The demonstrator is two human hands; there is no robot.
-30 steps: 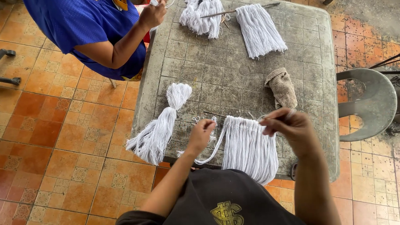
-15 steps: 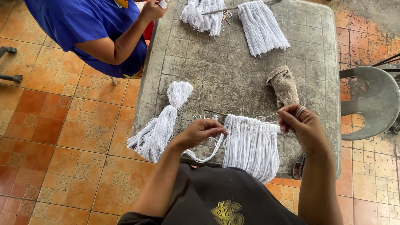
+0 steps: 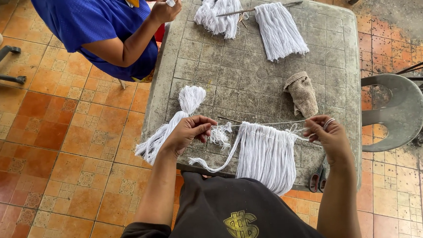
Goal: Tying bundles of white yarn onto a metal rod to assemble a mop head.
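My left hand (image 3: 189, 132) pinches the left end of a thin white cord (image 3: 259, 125) stretched tight across the table. My right hand (image 3: 325, 134) grips the cord's right end, with turns of it wound around the fingers. A fringe of white cotton strands (image 3: 266, 154) hangs from that cord and drapes over the near table edge. A loose strand (image 3: 213, 162) curls out below my left hand. A tied bundle of white yarn (image 3: 173, 125) lies to the left of that hand.
The grey plastic table (image 3: 229, 80) holds a beige rag (image 3: 301, 94), red-handled scissors (image 3: 317, 178) at the near edge, and more white fringe on a stick (image 3: 278, 29) at the far side. A person in blue (image 3: 104, 28) sits far left. A grey chair (image 3: 397, 111) stands right.
Both my hands have spread apart and pulled the cord taut. My left hand shifted from the fringe's top edge to the cord's left end, and the fringe has slid along the cord.
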